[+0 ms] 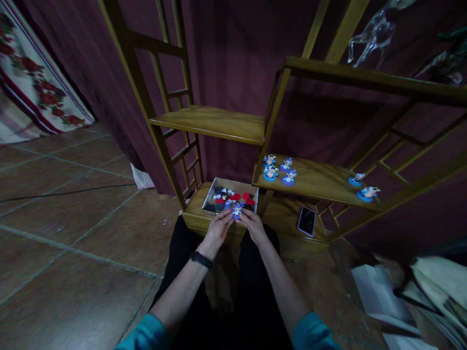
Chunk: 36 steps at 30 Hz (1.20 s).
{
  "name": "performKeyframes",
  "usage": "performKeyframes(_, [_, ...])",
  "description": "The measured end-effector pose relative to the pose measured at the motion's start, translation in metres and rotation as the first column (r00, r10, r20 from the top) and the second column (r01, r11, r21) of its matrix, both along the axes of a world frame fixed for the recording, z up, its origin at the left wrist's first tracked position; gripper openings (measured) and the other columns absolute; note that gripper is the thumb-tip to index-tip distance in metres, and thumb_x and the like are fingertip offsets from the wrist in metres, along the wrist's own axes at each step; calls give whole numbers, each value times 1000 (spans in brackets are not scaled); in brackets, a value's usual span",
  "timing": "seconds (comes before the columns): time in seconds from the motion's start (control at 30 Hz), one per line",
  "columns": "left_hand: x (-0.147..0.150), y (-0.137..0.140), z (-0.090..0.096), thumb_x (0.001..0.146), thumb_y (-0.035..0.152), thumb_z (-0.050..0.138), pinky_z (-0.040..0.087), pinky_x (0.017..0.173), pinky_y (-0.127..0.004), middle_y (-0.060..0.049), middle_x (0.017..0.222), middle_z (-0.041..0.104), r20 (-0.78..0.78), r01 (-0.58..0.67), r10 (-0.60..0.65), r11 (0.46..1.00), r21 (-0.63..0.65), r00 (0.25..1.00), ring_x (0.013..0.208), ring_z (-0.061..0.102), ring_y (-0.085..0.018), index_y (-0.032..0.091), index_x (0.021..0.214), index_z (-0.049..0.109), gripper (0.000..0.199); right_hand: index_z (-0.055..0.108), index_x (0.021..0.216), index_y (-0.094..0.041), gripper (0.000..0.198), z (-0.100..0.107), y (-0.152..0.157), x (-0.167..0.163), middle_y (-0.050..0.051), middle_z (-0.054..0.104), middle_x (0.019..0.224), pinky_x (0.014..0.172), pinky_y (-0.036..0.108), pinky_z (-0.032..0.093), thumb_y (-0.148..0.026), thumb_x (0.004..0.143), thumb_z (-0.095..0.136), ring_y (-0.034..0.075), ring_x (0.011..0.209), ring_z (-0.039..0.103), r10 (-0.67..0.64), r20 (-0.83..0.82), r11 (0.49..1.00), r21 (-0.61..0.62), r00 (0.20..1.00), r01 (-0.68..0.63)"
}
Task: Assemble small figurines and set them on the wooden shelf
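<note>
Tiled floor [91, 277] left | box [239, 185] near lower shelf's [195, 200] edge | left hand [220, 226], right hand [253, 225] pinch figurine [237, 212]

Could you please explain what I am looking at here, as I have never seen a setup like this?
There is no machine here: one camera, worn on a person's head, looks forward and down, so the person's own arms reach in from the bottom edge. The left hand, with a dark band on its wrist, and the right hand together hold a small figurine in their fingers. Just beyond is a shallow box of small pieces, some red, some dark, too small to tell apart. It sits low in a wooden unit. On the shelf to the right are six more figurines: four towards its left end, two towards its right. A phone lies below that shelf.
</note>
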<state>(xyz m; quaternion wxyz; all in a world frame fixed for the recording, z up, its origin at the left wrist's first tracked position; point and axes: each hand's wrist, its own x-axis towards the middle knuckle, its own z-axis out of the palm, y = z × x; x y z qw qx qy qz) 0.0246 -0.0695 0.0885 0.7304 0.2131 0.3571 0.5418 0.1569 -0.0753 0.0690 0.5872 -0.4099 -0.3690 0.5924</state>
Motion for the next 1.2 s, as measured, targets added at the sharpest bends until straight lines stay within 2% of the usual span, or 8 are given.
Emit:
performKeyframes(0.2, [11, 9, 7, 68, -3, 63, 51, 75, -22, -7, 77, 69, 19, -31, 32, 999, -26, 999, 71, 64, -11, 9, 85, 67, 21, 68, 94, -20, 35, 17, 8, 7, 3, 69, 96, 76, 33, 53, -31, 62, 73, 17, 81, 65, -9, 14, 1000, 29, 1000, 9])
performKeyframes(0.53, [25, 14, 8, 70, -3, 60, 52, 71, -21, -8, 78, 69, 36, -5, 7, 998, -57, 999, 69, 64, -11, 9, 85, 67, 20, 68, 93, -18, 33, 12, 3, 5, 4, 68, 93, 74, 32, 54, -32, 63, 72, 16, 78, 64, -184, -80, 981, 52, 980, 189])
performKeyframes(0.67, [22, 14, 6, 71, -3, 60, 52, 70, -21, -7, 77, 69, 56, -20, 25, 997, -78, 998, 69, 65, -11, 10, 84, 67, 20, 67, 96, -19, 34, 10, 6, 3, 4, 68, 96, 73, 31, 54, -31, 64, 71, 16, 79, 64, -143, -62, 987, 67, 988, 147])
performKeyframes(0.83, [9, 17, 1, 71, -3, 60, 52, 66, -21, -6, 75, 69, 62, -59, 66, 993, -104, 996, 66, 64, -11, 10, 84, 66, 20, 66, 97, -20, 35, 4, 18, -6, 3, 68, 96, 69, 29, 54, -29, 64, 71, 16, 79, 65, -101, -48, 995, 21, 994, 102])
performKeyframes(0.97, [1, 22, 0, 72, -4, 58, 52, 61, -19, -5, 71, 68, 41, -93, 99, 987, -129, 994, 60, 63, -10, 10, 84, 64, 19, 66, 95, -19, 34, 1, 25, -14, 5, 68, 96, 72, 32, 53, -28, 63, 72, 17, 80, 66, -54, -101, 998, -18, 993, 52])
performKeyframes(1.2, [-5, 22, 5, 72, -4, 57, 52, 62, -19, -5, 70, 68, 63, -114, 118, 991, -72, 991, 59, 63, -9, 10, 85, 66, 20, 65, 93, -19, 30, 0, 30, -18, 5, 68, 96, 79, 36, 51, -25, 64, 72, 19, 85, 66, -14, -165, 999, -31, 986, 9])
